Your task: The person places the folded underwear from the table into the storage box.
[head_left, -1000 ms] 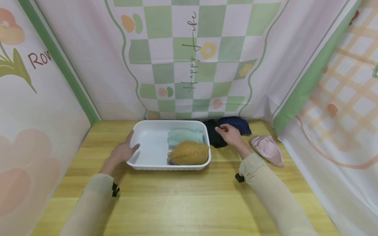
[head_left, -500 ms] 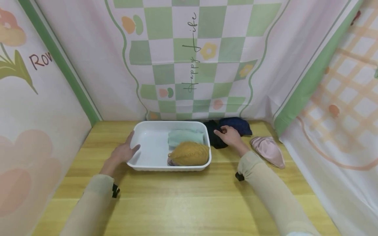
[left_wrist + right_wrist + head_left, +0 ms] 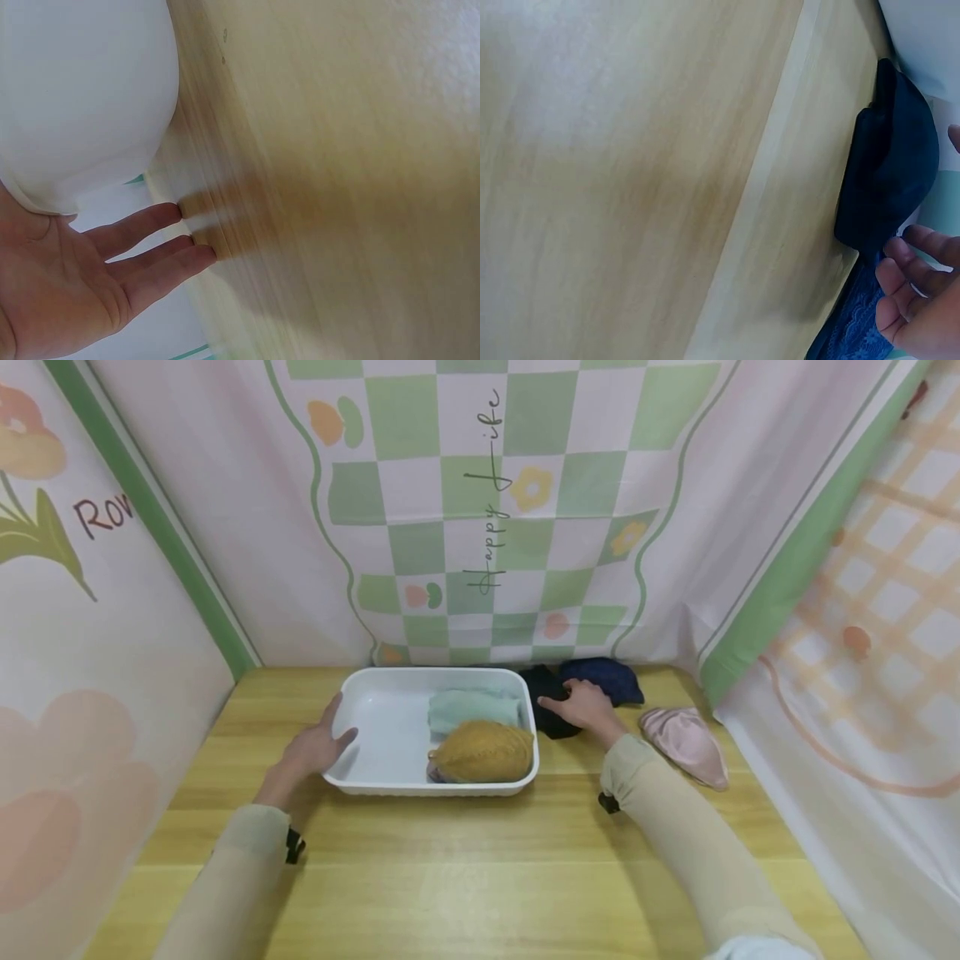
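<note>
A white tray point(image 3: 431, 788) sits on the wooden table. My left hand point(image 3: 307, 750) rests at its left rim, thumb over the inside and straight fingers outside, as the left wrist view shows. In the tray's right half lie a folded mint-green cloth point(image 3: 468, 707) and a mustard folded bra point(image 3: 483, 752). My right hand point(image 3: 591, 706) hovers over a black folded bra point(image 3: 892, 157), fingers spread and slightly bent; whether a fingertip touches it I cannot tell. Behind that hand lies a navy lace bra point(image 3: 609, 678).
A pink folded bra point(image 3: 686, 747) lies on the table near the right edge, beside my right forearm. A patterned curtain point(image 3: 495, 568) hangs along the table's back edge. More curtains point(image 3: 112, 693) stand at both sides.
The thumb and fingers of my right hand have spread apart, and the hand has dropped slightly over the black bra. My left hand stays at the tray rim.
</note>
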The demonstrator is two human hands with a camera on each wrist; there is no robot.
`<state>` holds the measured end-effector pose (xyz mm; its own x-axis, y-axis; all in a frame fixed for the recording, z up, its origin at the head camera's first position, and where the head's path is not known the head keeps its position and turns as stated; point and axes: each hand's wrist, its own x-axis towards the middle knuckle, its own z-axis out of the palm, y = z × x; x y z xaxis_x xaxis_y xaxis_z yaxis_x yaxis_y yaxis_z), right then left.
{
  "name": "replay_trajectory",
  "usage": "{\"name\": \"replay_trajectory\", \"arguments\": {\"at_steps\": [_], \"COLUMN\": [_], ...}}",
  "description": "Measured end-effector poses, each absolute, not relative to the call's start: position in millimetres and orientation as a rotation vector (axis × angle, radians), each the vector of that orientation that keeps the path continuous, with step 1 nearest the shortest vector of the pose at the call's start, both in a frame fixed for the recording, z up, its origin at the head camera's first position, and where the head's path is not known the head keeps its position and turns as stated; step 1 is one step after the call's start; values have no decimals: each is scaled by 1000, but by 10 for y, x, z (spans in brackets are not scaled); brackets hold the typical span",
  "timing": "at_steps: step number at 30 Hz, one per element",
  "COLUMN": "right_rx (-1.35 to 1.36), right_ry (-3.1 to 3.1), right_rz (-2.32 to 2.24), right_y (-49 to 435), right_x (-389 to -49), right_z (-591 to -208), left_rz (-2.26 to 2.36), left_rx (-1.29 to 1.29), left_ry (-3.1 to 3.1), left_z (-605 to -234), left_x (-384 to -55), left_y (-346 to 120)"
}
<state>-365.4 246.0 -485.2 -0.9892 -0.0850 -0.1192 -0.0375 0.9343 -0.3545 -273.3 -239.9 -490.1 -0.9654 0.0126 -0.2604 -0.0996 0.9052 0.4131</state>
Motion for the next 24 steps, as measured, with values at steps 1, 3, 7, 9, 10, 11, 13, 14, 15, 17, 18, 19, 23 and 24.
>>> {"name": "replay_trajectory", "arguments": {"at_steps": [1,3,7,9,10,11,13,14,15,17,18,19,23,24], "right_rx": [-100,-101,-99,-93,-91,-90,-86,-86,-84,-77,-72,-70,-69,-80], "right_ry": [2955,2955,2945,2934,2926,2920,2915,2916,2920,2927,2932,2937,2950,2954], "right_rz": [-518,-486,-434,-402,-392,-375,-352,-342,-336,-316,-307,-296,-271,-265], "right_y": [2457,2450,2438,2429,2423,2416,2401,2392,2382,2367,2361,2356,2347,2344], "right_x": [-3662,-3680,-3704,-3713,-3716,-3719,-3726,-3729,-3732,-3740,-3747,-3751,-3782,-3788], "right_z": [-4855,-4864,-4883,-4897,-4902,-4908,-4921,-4925,-4930,-4943,-4953,-4961,-5001,-5007], "left_rz": [628,630,626,629,627,627,629,627,628,632,634,636,637,639], "left_rx": [-65,-71,-65,-70,-67,-70,-70,-65,-65,-62,-60,-60,-65,-66], "left_ry": [2811,2814,2815,2815,2815,2817,2820,2821,2823,2824,2824,2823,2816,2815], "left_z": [-4902,-4905,-4909,-4910,-4909,-4908,-4903,-4903,-4905,-4903,-4905,-4906,-4902,-4899], "left_x": [-2730,-2730,-2736,-2740,-2741,-2741,-2741,-2742,-2744,-2743,-2743,-2742,-2740,-2741], "left_y": [-2399,-2399,-2398,-2396,-2396,-2394,-2391,-2393,-2393,-2394,-2394,-2395,-2393,-2393]}}
